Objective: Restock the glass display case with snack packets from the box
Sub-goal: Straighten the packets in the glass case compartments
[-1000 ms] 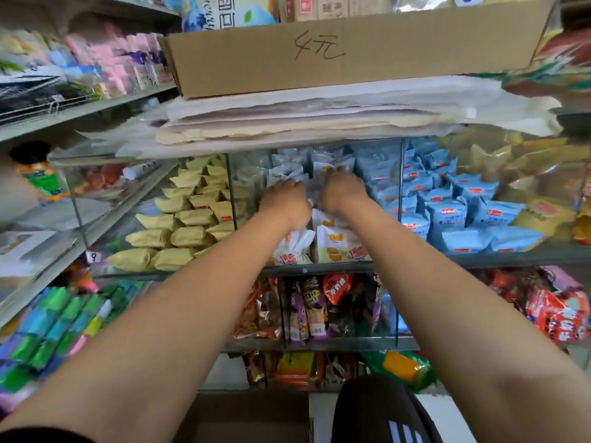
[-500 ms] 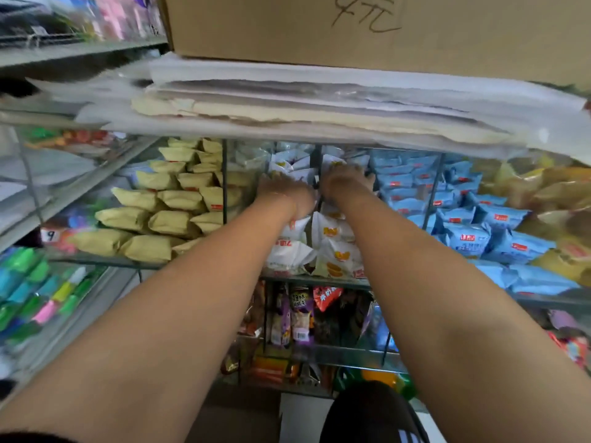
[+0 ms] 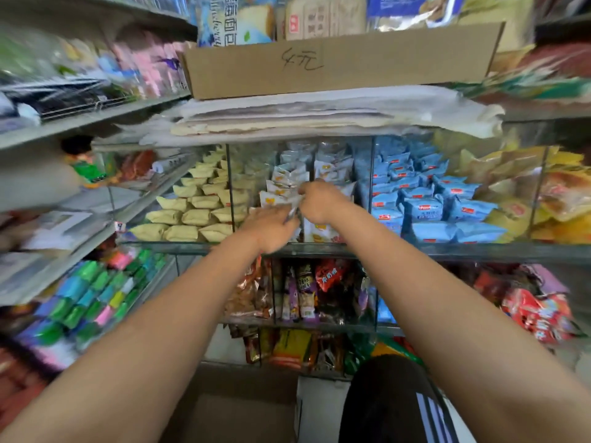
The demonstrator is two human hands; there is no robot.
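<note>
Both arms reach forward into the middle compartment of the glass display case (image 3: 371, 187), upper tier. The left hand (image 3: 271, 230) sits at the near front edge of that compartment, knuckles up, fingers curled toward the right; a thin pale edge of wrapper shows at its fingertips, but blur prevents telling whether it grips it. The right hand (image 3: 319, 201) lies just beyond and to the right of the left, touching or almost touching it, fingers bent down and closed on the top of a white snack packet (image 3: 281, 199) with orange print.

That packet belongs to a stack of like white packets (image 3: 323, 231) filling the compartment from the near edge to the far back, directly under and behind both hands. The compartment to the left holds pale yellow packets (image 3: 192, 215); the one to the right holds blue packets (image 3: 425, 209). Beyond those, far right, lie yellow-orange bags (image 3: 563, 193).

On top of the case rests a pile of flattened paper (image 3: 319, 113), and on it a cardboard box (image 3: 342, 60) with handwriting on its front. The lower tier holds mixed dark, purple and red packets (image 3: 307, 289). A brown carton (image 3: 230, 417) shows at the bottom near edge, between the arms.
</note>
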